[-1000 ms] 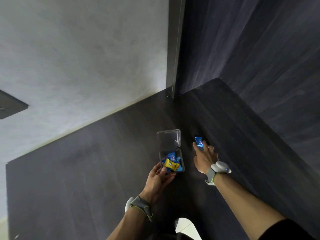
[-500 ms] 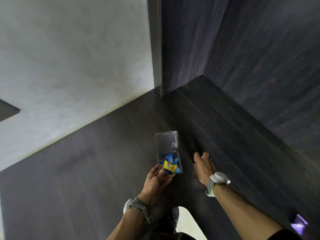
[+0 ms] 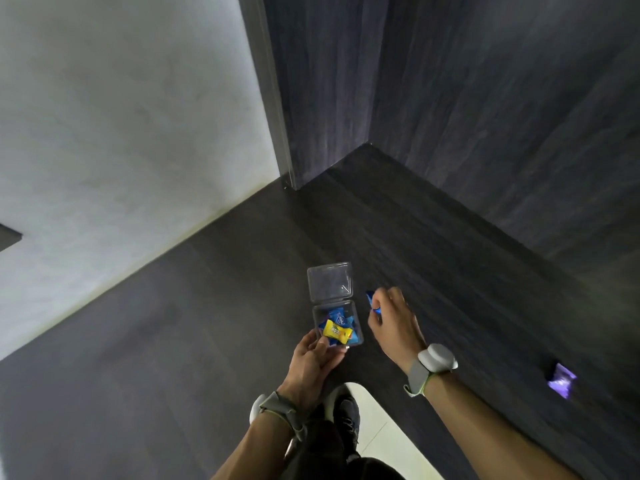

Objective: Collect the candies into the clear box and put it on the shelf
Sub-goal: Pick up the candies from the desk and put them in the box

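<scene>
A pale wall (image 3: 114,126) fills the left of the view, meeting a dark wood-grain table (image 3: 138,341) along a slanted edge. A small dark patch (image 3: 8,237) sits on the wall at the far left edge.

Low in the middle, the left hand (image 3: 313,360) reaches forward from a wrist wearing a grey band (image 3: 277,412). Its fingers curl around the near corner of the clear box (image 3: 337,322), holding it; I cannot tell whether the box rests on the table or is lifted just off it. The box's lid (image 3: 329,281) is hinged open and lies flat on the far side. Inside the box lie a yellow candy (image 3: 336,330) at the near side, touching the blue candies (image 3: 341,315) behind and under it.

Just right of the box, the right hand (image 3: 394,323) is closed in a pinch, thumb and fingers holding a blue candy (image 3: 372,301) that sticks out toward the box but is still outside it, level with the hinge. This wrist wears a grey band with a white puck (image 3: 436,356).

Below the hands, between the forearms, dark shoes (image 3: 346,415) and a pale floor (image 3: 381,427) show past the table's edge.

Further right, a purple candy (image 3: 561,379) lies alone on the table, well apart from the box, blurred. Dark panels (image 3: 485,116) rise behind the table's far right corner.
</scene>
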